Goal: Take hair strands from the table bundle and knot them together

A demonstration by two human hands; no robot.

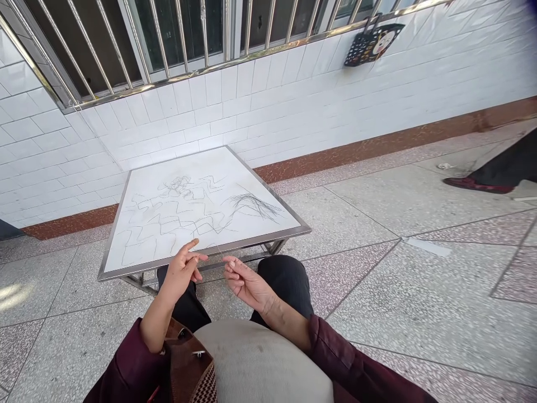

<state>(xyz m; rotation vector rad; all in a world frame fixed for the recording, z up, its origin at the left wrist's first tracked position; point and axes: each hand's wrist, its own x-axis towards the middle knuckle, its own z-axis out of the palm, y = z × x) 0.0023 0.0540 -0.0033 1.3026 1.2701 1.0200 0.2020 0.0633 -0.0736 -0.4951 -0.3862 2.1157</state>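
Observation:
Above the near edge of a white-topped table [168, 235], my right hand [247, 282] pinches a thin dark wire [220, 249] between thumb and forefinger. The wire rises slightly from the fingertips and is hard to follow. To its left is my left hand [180, 271], thumb and a finger pressed together and another finger pointing up; whatever lies between them is too fine to make out. Across the tabletop lie several bent, zigzag wires [180, 215]. A bundle of straighter wires [255, 204] rests at the right, and a tangled clump [177, 184] sits farther back.
A metal rim edges the table, which stands against a white tiled wall [201, 123]. Window bars [180, 39] run above, with a patterned bag [371, 45] hanging from them. Another person's shoe [480, 184] is at the right. A white strip [428, 246] lies on the floor.

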